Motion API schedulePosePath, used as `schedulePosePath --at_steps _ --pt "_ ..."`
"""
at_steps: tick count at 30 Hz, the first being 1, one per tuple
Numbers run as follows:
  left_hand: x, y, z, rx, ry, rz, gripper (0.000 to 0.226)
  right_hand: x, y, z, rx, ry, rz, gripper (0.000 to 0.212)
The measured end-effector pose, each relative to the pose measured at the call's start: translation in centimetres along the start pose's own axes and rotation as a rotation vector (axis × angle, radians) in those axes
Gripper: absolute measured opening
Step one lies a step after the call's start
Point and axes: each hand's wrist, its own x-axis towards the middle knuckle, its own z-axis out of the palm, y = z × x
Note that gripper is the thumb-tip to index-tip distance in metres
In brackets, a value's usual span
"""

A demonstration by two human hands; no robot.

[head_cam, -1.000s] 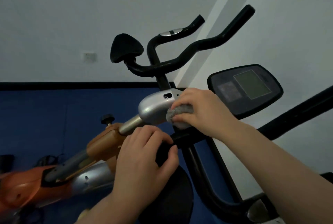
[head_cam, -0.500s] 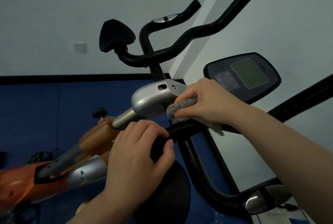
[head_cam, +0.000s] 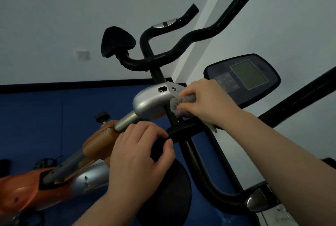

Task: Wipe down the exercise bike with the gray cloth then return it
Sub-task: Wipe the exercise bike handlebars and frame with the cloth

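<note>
- Far left of the frame: the orange body [head_cam: 20,189] of the exercise bike [head_cam: 152,102] and the slanted post rising from it sit away from my cloth. I cannot tell from here whether they have been wiped — I judge that low section is probably left to do.
- Lower middle: my left hand [head_cam: 138,155] steadies the bike. Its fingers are curled over the black crossbar [head_cam: 183,129], thumb tucked underneath, so it grips the bar and carries no cloth.
- Middle: the silver housing [head_cam: 151,102] at the top of the post is where the work stands now.
- Just right of centre: my right hand [head_cam: 205,100] holds the gray cloth [head_cam: 179,105] bunched up, fingers curled round it and pressing it against the right end of the silver housing, where the black stem passes. A loose corner hangs below my wrist, touching the crossbar.
- Upper middle to upper right: the black handlebars [head_cam: 181,47] rise above. Nothing shows me if they are clean.
- Right: the console screen [head_cam: 249,75] sits just behind my right hand — not touched by the cloth at present.
- My judgement: I am mid-wipe, with more surfaces likely remaining, and returning the cloth is not yet begun. Where it belongs is not in view.
</note>
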Motion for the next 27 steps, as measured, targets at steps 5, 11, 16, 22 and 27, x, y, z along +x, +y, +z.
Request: schedulePosePath --at_steps 5,11,16,22,27 --pt "-0.2 0.1 0.1 -0.002 0.032 0.009 0.014 -0.5 -0.7 0.8 -0.019 0.069 -0.077 0.017" --pt "-0.9 -0.1 -0.1 -0.064 0.052 -0.063 0.016 -3.1 -1.0 -2.2 0.042 0.181 -0.171 0.02" --pt "-2.7 -0.5 -0.4 -0.091 0.027 -0.194 0.026 -6.6 -2.5 1.2 -0.121 0.076 -0.413 0.023" --pt "-3.4 -0.6 -0.4 -0.07 0.005 -0.209 0.028 -6.6 -0.8 1.7 -0.158 0.149 -0.546 0.021" --pt "-3.4 -0.4 -0.6 -0.106 0.011 -0.259 0.032 -6.3 -1.3 1.1 -0.091 0.119 -0.52 0.023"
